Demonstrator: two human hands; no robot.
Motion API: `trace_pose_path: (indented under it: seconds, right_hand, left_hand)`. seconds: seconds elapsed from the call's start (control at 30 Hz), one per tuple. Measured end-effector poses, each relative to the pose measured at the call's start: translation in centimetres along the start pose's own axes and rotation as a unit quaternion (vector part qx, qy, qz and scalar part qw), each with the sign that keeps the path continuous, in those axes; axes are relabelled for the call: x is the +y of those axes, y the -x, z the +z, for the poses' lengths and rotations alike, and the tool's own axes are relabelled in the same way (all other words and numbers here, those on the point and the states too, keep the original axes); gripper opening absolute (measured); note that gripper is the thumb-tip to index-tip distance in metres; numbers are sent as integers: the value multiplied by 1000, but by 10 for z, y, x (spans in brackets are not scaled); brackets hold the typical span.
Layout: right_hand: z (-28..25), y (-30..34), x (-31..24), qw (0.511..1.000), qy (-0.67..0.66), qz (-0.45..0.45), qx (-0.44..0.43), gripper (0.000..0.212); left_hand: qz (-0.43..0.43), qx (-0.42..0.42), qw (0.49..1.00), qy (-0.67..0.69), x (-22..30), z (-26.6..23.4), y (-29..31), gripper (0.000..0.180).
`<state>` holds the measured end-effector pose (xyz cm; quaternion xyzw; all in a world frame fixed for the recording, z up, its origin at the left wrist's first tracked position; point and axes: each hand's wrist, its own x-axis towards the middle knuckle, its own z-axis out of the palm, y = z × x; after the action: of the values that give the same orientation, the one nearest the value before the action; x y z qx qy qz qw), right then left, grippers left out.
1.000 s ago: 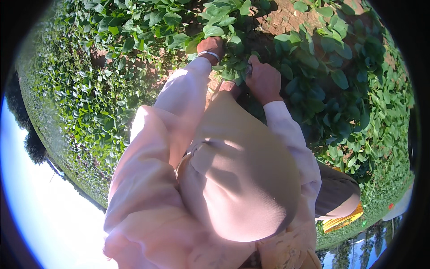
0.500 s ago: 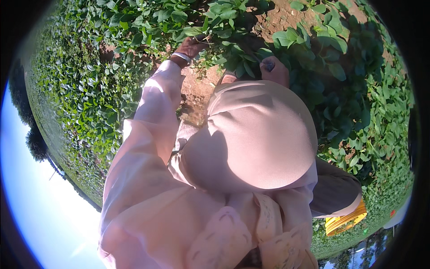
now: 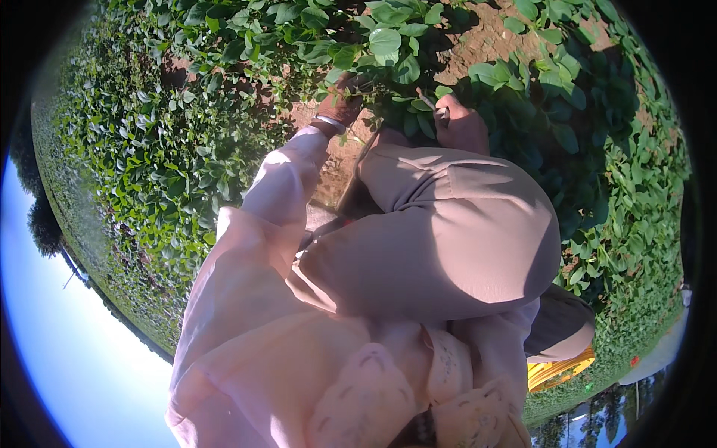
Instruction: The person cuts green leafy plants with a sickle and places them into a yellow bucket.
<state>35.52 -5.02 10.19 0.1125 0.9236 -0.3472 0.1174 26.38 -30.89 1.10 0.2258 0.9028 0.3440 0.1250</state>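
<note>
"Plenty of greenery (image 3: 142, 172) on the left. What comes next?"

"The left hand (image 3: 342, 107), a pale bracelet (image 3: 331, 124) at its wrist, reaching low under the leaves, perhaps because the stems are easier to get at there."

"Gripping?"

"I cannot tell; leaves and shade cover the fingertips."

"And the leafy plants (image 3: 385, 43)?"

"On the far side, just beyond the hands and partly between them. Bare soil (image 3: 341, 166) shows nearer us, left of the bent leg (image 3: 478, 224)."

"Why fold the leg so?"

"To bring the body down, I'd guess, so both arms reach the ground."

"What about the right hand (image 3: 463, 128)?"

"Clenched around a small pale-ended thing (image 3: 443, 113), mostly hidden. Such a fist would suit a handle, but I can't name it."

"And that yellow ribbed container (image 3: 562, 371)?"

"Near side, far to the right, beside the other knee (image 3: 567, 325), probably there to be clear of both arms."
</note>
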Motion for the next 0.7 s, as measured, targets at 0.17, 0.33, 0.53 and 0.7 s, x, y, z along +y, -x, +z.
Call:
trace_pose_path:
  seconds: [0.17, 0.33, 0.53, 0.7]
  right_hand:
    - [3, 5, 0, 999, 22, 20, -25, 15]
    - [33, 1, -11, 996, 42, 75, -17, 24]
    - [-15, -11, -22, 998, -34, -29, 34, 10]
    - [-12, -22, 8, 985, -121, 11, 124, 9]
  left_hand:
    - [-227, -132, 946, -188, 30, 57, -44, 60]
    - [-368, -157, 910, -106, 77, 49, -69, 62]
    - [-200, -57, 974, 86, -87, 91, -51, 37]
    - [-199, -246, 948, -35, -62, 83, -58, 38]
